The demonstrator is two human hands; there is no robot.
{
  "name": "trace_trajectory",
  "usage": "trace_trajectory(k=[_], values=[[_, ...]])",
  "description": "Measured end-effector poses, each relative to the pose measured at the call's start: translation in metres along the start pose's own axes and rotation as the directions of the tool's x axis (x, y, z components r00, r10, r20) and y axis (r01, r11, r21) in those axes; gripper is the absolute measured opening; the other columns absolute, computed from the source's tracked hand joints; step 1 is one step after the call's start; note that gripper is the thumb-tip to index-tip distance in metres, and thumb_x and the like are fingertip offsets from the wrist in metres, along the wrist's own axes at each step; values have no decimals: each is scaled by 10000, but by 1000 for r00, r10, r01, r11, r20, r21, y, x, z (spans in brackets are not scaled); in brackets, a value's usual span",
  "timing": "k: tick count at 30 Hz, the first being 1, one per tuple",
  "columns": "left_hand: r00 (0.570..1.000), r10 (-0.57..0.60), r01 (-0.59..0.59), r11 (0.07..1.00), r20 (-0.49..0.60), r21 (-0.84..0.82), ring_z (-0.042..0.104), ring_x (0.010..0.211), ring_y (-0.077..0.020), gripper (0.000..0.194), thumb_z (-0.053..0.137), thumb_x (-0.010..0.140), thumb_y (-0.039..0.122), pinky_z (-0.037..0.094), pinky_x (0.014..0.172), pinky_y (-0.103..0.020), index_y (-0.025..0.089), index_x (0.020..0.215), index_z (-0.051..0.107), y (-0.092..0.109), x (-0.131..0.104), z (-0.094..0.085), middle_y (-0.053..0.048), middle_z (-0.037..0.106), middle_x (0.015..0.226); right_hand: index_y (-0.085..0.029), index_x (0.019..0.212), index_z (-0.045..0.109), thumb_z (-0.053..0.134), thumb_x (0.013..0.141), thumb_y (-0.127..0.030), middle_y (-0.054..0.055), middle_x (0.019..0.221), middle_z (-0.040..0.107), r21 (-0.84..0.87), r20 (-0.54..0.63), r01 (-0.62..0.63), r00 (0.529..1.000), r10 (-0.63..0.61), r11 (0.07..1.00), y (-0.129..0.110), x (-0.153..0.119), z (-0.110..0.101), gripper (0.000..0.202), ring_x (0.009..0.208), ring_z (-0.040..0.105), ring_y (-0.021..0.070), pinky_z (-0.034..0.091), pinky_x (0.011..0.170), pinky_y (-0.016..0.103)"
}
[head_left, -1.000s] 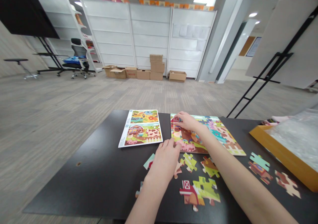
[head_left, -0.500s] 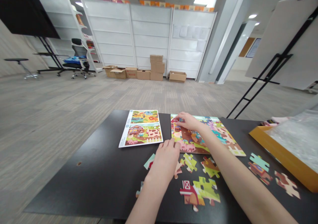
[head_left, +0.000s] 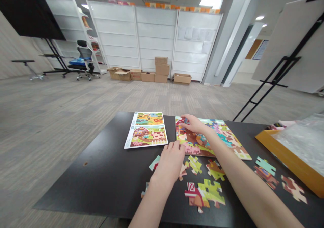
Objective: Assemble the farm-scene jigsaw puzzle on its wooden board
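Step in hand, as we read it: fitting or adjusting at the upper-left corner of the puzzle board (head_left: 191, 139), which lies flat on the tabletop (head_left: 108, 174). Our right hand (head_left: 193, 123) is over that corner, fingers bent downward; we cannot tell whether anything is pinched there. Our left hand (head_left: 172, 159) lies palm-down at the near-left corner; its grip is hidden too. The hands are apart from each other. Next move, in our judgement, calls for light fingertip pressure, without nudging neighbouring parts.

Counts: puzzle board, 1; picture sheet (head_left: 146, 131), 1, left of the board, bearing 2 scenes; orange box (head_left: 286, 157), 1, far right. Loose pieces (head_left: 194, 165): 8 singles or clusters visible, 2 of them right of our right forearm (head_left: 243, 175). Some join or overlap; exact total uncertain.
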State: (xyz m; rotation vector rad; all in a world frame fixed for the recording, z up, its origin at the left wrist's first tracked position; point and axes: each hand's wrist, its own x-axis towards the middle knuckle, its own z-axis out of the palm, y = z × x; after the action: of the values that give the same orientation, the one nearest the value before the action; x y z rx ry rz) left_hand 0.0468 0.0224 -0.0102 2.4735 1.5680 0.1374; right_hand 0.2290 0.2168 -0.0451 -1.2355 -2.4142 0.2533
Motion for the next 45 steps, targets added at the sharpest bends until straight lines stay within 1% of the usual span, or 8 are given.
trace_trajectory(k=[8,11,13,20,25,29,40,45], values=[[999,24,-23,999,-46,25,579,1199,-270,524,680,789,84,468,1005,-389,177,1277,515,-1,0,2,-141,564,1326,-190,1274,605,609,911,-398,118,1199,678,44,-220,26,975,-16,999,-43,-35,-71,418,958,642,240,529,851,388],[997,44,-42,999,-56,27,585,1183,-281,555,731,772,142,473,1000,-398,171,1282,515,-4,2,8,-153,545,1347,-204,1251,618,603,911,-431,117,1191,679,-30,-190,36,981,-41,999,-51,-76,-103,409,991,641,254,525,870,404],[995,42,-40,999,-86,29,613,1145,-257,427,597,863,102,488,974,-387,169,1278,525,-7,2,12,-153,554,1332,-202,1221,637,598,908,-448,116,1138,697,-78,-174,-13,985,-1,997,-49,-109,-123,400,958,652,254,528,865,403],[973,46,-60,997,-224,-55,513,1337,-270,501,463,887,35,452,1062,-418,171,1369,491,-15,5,14,-183,442,1493,-228,1068,705,534,904,-446,68,880,749,-130,-184,-361,924,335,924,-12,-226,-170,322,740,679,209,541,683,325],[948,71,-99,992,-310,-75,496,1361,-264,465,404,930,73,445,1091,-429,182,1370,508,-17,6,12,-167,448,1506,-248,869,739,596,827,-383,32,708,731,-251,-63,-517,852,520,818,16,-281,-170,201,623,667,207,502,599,309],[937,90,-122,990,-338,-76,525,1328,-265,397,414,954,122,456,1087,-426,195,1321,548,-16,5,13,-153,482,1476,-254,776,748,595,854,-425,32,689,714,-304,5,-577,795,607,758,17,-305,-156,243,640,670,211,466,576,291],[926,122,-155,986,-357,-66,530,1313,-276,350,435,984,182,469,1084,-431,149,1306,565,-10,-1,5,-170,514,1435,-287,1060,745,550,919,-489,127,1075,706,-209,-56,-431,901,429,878,-25,-331,-108,315,988,658,299,517,925,458],[922,145,-177,982,-360,-59,552,1288,-265,315,461,976,179,467,1089,-429,158,1266,584,-10,-3,6,-157,535,1418,-278,1057,721,583,901,-449,84,1035,732,-191,30,-424,899,437,885,-34,-322,-111,270,911,663,272,518,847,409]])
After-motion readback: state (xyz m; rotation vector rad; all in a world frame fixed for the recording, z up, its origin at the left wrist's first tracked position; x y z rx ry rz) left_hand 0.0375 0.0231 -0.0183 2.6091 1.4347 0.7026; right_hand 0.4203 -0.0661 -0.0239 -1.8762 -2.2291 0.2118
